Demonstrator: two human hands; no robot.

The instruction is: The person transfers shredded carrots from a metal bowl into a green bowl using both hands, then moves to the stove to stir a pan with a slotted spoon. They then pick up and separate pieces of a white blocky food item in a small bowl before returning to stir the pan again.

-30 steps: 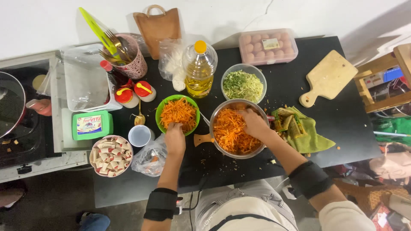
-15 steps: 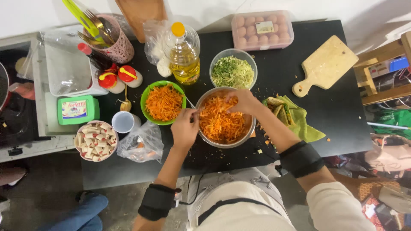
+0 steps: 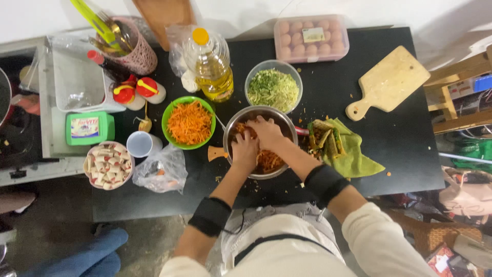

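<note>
A metal bowl [image 3: 285, 119] of grated carrot [image 3: 267, 160] sits at the front middle of the black table [image 3: 400, 138]. Both my hands are inside it, pressed into the carrot. My left hand [image 3: 244, 152] is on the left side of the bowl, fingers curled in the shreds. My right hand [image 3: 266, 131] lies just above and to the right of it, also buried in the carrot. A green bowl [image 3: 169, 120] with more grated carrot stands to the left of the metal bowl.
Behind stand a clear bowl of shredded greens [image 3: 273, 90], an oil bottle [image 3: 211, 64] and an egg carton [image 3: 311, 38]. A green cloth [image 3: 353, 156] and a wooden board [image 3: 388, 82] lie right. A white cup [image 3: 140, 143], plastic bag [image 3: 160, 169] and bowl of pieces [image 3: 107, 165] sit left.
My left hand moved from the green bowl into the metal bowl. Both hands are now together in the carrot. The camera has shifted closer over the table.
</note>
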